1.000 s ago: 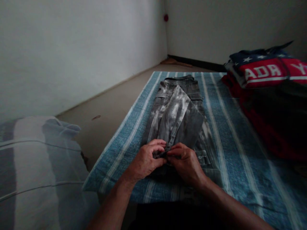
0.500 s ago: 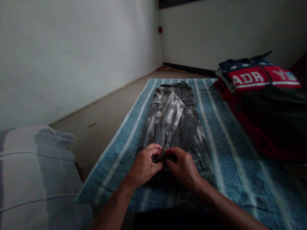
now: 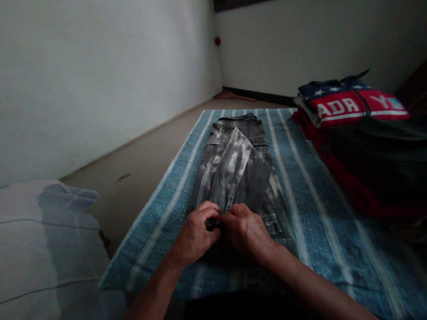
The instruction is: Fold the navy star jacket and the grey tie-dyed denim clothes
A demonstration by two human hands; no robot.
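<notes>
Grey mottled cargo trousers [image 3: 233,164] lie lengthwise on a blue striped cloth [image 3: 160,204], the waistband at the far end. One leg part is folded over, making a pointed flap on top. At the near end, my left hand [image 3: 199,231] pinches a dark edge of the fabric between thumb and fingers. Beside it, almost touching, my right hand [image 3: 248,229] is closed on the same edge, its fingertips partly hidden. Below the hands the fabric is too dark to make out.
On the right is a pile of folded clothes, with a red and navy starred garment [image 3: 350,104] on top of dark and red ones. Pale fabric [image 3: 33,240] covers something at the lower left. A wall [image 3: 100,80] rises beyond the floor.
My right hand has shifted slightly left, closer to my left hand, and turned more knuckles-up. The dark edge between them shows less. The whole view has shifted a little.
</notes>
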